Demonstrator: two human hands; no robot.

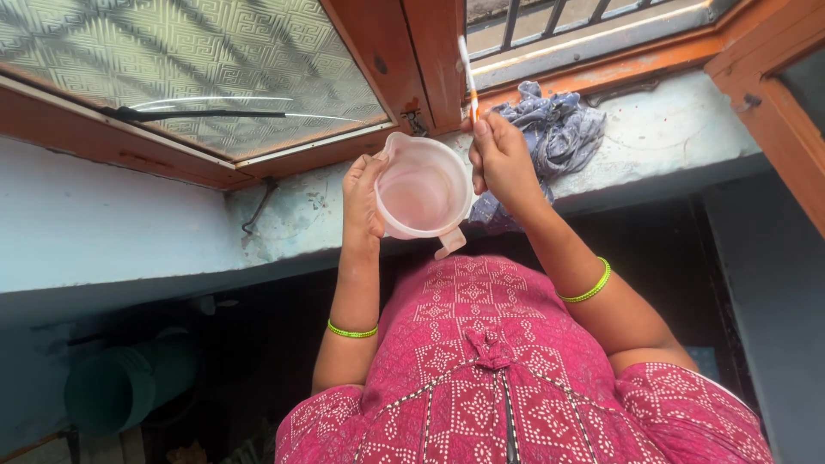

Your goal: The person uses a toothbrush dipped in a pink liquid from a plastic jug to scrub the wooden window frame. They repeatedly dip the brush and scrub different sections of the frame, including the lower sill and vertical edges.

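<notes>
My left hand [362,196] grips the left rim of a translucent pinkish plastic container [423,191], held tilted in front of a window sill with its open side toward me. A clip tab sticks out at its lower edge. My right hand [502,161] is closed around a thin white and orange stick [468,76], perhaps a brush handle, which points up past the container's right rim. Its lower end is hidden in my fingers. Both wrists carry green bangles, and my pink patterned dress [490,369] fills the lower part of the view.
A crumpled blue-grey cloth [559,129] lies on the pale painted sill [670,129] just behind my right hand. A wooden-framed window with patterned frosted glass [189,60] stands open at the left. A green bucket [129,382] sits in shadow at lower left.
</notes>
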